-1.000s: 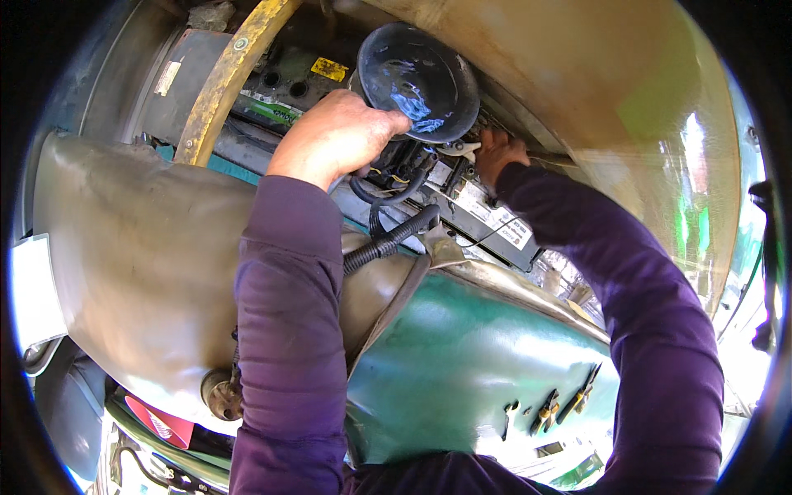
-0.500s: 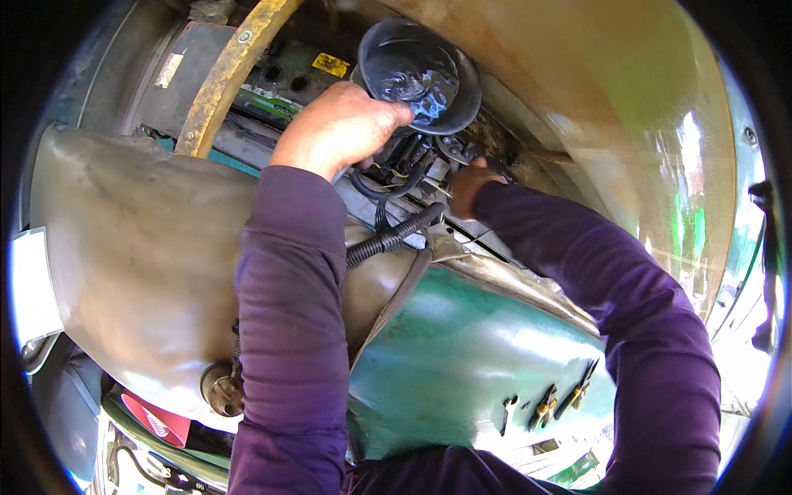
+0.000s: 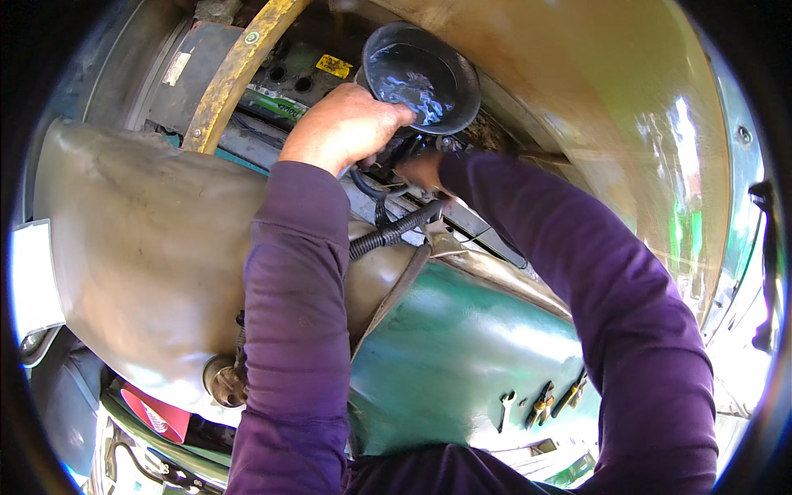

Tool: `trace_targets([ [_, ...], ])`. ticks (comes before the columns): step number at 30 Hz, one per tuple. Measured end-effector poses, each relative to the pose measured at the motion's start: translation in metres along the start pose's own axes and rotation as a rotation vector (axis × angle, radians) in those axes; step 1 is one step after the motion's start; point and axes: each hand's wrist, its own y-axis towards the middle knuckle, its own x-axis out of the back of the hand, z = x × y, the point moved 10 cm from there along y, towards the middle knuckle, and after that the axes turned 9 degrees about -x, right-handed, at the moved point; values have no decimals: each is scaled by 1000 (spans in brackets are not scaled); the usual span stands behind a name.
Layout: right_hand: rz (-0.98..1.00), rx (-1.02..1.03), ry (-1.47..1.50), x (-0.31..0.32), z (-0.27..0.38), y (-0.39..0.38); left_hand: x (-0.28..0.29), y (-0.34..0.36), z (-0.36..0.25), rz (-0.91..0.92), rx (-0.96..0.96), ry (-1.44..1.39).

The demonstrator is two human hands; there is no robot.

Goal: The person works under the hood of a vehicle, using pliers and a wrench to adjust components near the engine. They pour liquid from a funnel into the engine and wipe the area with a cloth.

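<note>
My left hand (image 3: 351, 120) grips the near edge of a black bowl-shaped part (image 3: 450, 70), with the thumb over its rim and the other fingers hidden underneath. Bluish glints show on its dark, glossy inside. Just below that part, my right hand (image 3: 421, 171) reaches in among dark fittings and cables; its fingers are hidden and smeared by motion. A black corrugated hose (image 3: 396, 231) runs beneath both hands, next to a smooth black looped cable (image 3: 367, 188).
A worn yellow bar (image 3: 239, 78) crosses the cavity at upper left. Brown and green covers drape the near side. On the green cover (image 3: 454, 355) lie a wrench (image 3: 506, 410) and two pairs of pliers (image 3: 541, 404). A tan curved panel (image 3: 610, 99) stands at right.
My right hand has moved left, in under the bowl-shaped part, and its forearm has swung left too. My left hand keeps its hold with little movement.
</note>
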Motion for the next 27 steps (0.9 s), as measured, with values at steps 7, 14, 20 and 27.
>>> trace_targets([
  [7, -48, -131, 786, -1, 19, 3, 12, -8, -3, -64, 19, -45],
  [14, -630, -55, -1025, 66, -87, -26, 7, -3, 1, -19, 13, 0],
  [20, -630, -15, -1213, 75, -78, -14, 7, -6, -5, -9, -6, 20],
  [27, -134, 292, -663, -28, 3, 27, 5, -3, -2, -18, 5, -15],
])
